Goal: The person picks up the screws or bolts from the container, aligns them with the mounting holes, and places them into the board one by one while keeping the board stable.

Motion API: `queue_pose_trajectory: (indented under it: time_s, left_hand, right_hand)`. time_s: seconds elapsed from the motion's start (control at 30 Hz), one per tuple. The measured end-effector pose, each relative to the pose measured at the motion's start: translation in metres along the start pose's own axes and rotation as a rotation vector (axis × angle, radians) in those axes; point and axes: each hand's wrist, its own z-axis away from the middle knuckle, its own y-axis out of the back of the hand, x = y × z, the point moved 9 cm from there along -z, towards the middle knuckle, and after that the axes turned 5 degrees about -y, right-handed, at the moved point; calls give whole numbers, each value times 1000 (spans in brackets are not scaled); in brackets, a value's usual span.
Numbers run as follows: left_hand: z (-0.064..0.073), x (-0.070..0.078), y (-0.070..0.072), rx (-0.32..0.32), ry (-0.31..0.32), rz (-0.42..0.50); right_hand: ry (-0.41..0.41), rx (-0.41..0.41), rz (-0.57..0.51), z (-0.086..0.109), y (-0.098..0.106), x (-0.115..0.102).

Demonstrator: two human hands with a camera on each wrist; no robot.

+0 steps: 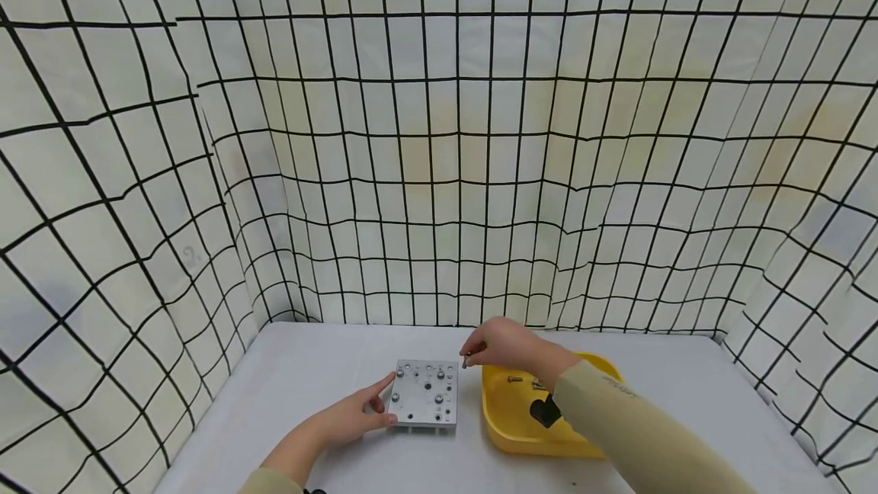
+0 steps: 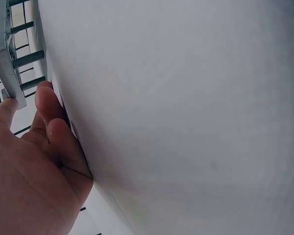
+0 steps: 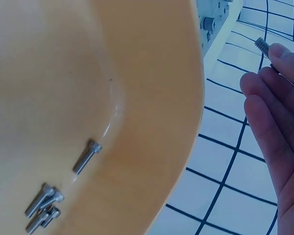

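Note:
A square silver metal plate [image 1: 418,410] with holes and several socket-head screws lies on the table, raised on threaded shanks [image 2: 29,59] that stick out underneath. My left hand [image 1: 351,416] holds the plate's left side, the index finger at the far corner and the thumb at the near one; its other fingers are curled below. Just right of the plate's far right corner, my right hand [image 1: 507,343] pinches a small screw [image 3: 261,46] between thumb and index finger, above the table. The screw's thread points out; its head is hidden by the fingers.
A yellow tray [image 1: 528,446] stands right of the plate, under my right forearm. Inside lie several loose socket-head screws [image 3: 87,156] and a dark object [image 1: 545,412], partly behind the sleeve. White sheets with a black grid [image 1: 439,174] surround the table [image 1: 329,357].

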Motion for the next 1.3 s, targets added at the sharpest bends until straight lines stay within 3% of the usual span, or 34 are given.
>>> queue_pose_trajectory:
  time_s: [0.6,1.3]
  left_hand:
    - [1,-4,2,1,23,-11]
    - [1,-2,-1,-16,6,7]
  right_hand:
    - [-39,-62,42,-31,-24,-38]
    - [-40,-91,149,-49,-58,-45]
